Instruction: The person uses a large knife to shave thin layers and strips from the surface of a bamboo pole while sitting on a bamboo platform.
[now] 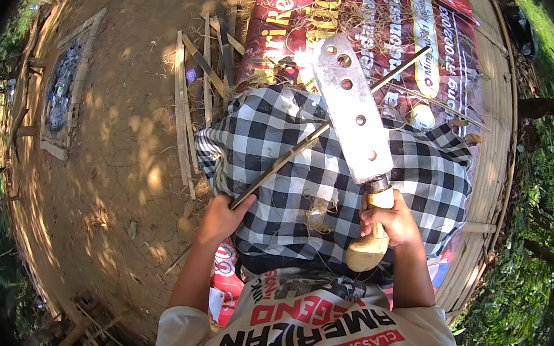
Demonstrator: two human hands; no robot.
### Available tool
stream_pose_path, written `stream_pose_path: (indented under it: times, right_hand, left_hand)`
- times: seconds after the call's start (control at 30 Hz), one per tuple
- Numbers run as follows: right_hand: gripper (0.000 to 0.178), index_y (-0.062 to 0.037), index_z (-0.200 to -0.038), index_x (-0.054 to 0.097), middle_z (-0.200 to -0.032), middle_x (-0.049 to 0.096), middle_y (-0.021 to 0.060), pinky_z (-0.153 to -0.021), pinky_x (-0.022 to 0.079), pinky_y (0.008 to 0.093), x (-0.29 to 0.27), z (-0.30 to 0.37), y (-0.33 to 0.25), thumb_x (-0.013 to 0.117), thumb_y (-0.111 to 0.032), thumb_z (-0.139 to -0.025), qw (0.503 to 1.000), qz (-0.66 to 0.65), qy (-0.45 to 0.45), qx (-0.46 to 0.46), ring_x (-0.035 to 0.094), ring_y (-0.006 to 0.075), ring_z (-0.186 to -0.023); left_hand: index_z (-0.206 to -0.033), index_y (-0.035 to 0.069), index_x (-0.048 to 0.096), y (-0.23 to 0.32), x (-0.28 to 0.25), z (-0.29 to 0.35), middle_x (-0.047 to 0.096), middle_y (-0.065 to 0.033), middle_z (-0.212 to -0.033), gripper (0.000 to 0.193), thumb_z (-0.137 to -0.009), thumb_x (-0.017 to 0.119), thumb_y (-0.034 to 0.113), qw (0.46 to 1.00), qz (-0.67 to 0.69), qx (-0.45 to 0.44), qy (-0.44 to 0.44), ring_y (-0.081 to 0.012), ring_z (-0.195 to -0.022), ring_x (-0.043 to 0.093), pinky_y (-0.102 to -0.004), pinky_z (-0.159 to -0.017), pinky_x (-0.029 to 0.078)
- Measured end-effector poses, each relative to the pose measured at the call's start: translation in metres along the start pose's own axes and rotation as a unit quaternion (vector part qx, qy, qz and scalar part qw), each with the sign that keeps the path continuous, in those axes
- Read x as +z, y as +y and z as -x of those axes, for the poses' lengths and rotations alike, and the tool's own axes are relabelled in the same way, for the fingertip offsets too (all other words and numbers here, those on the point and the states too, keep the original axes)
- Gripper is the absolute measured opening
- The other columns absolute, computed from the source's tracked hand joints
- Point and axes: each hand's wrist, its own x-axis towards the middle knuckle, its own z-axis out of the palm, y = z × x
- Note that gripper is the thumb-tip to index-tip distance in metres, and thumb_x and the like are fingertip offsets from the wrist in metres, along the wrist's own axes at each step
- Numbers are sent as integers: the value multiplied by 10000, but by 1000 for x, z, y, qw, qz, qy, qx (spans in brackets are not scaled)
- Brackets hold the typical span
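My left hand [224, 217] is closed around a long thin bamboo strip [282, 161], which slants up and to the right across my lap. The strip passes beneath the blade of a broad machete [356, 112] and comes out on its far side. Whether blade and strip touch is not clear. Several round holes run along the pale metal blade. My right hand [391, 218] grips the machete's light wooden handle [368, 247], with the blade pointing away from me. A black-and-white checked cloth [265, 124] covers my legs, with a small tuft of shavings on it.
A dark red printed banner [278, 46], strewn with curled shavings, lies ahead under my legs. Loose bamboo strips [184, 108] are on the dirt ground to its left. Bamboo slats [496, 125] edge the right side, with green plants beyond. A framed ash pit [68, 83] is at far left.
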Motion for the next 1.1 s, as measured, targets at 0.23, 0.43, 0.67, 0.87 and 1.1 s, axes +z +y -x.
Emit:
stream_pose_path:
  times: [0.23, 0.43, 0.67, 0.87, 1.1]
  right_hand:
    - [58, 5, -695, 566, -617, 601, 44, -508, 450, 265, 7, -9, 20, 609, 43, -707, 967, 242, 76, 7, 574, 113, -529]
    - [76, 13, -747, 591, -624, 595, 60, -521, 462, 277, 9, -15, 23, 632, 42, -691, 991, 122, -10, 59, 587, 138, -544]
    - [141, 30, -781, 561, -619, 566, 88, -513, 501, 309, 5, -4, 10, 636, 75, -670, 994, -9, -58, 88, 589, 180, -517]
    - [87, 20, -733, 555, -586, 564, 73, -492, 504, 294, -5, -15, 5, 576, 81, -676, 985, 134, 89, -56, 571, 151, -491]
    - [85, 22, -716, 566, -630, 595, 76, -499, 476, 301, 18, -16, 26, 605, 87, -679, 979, 195, -18, 51, 594, 158, -537]
  left_hand:
    - [-942, -116, 650, -2, -2, -5, 651, -310, -869, 666, -801, 665, 534, 999, -24, -28, -15, -407, -886, 658, -426, -762, 515]
    - [-926, -139, 634, -17, 5, -6, 644, -324, -891, 717, -783, 673, 562, 1000, 0, -20, 6, -410, -894, 656, -427, -767, 515]
    - [-972, -130, 632, -8, 0, -6, 643, -320, -898, 675, -799, 672, 522, 1000, -11, -6, 1, -397, -890, 657, -424, -770, 515]
    - [-926, -153, 629, 5, -3, -3, 628, -351, -886, 724, -780, 675, 554, 999, -48, -16, 10, -434, -902, 645, -439, -767, 514]
    - [-963, -157, 619, -15, 5, -10, 637, -339, -914, 739, -778, 674, 557, 1000, 22, 18, 8, -419, -908, 651, -429, -781, 510]
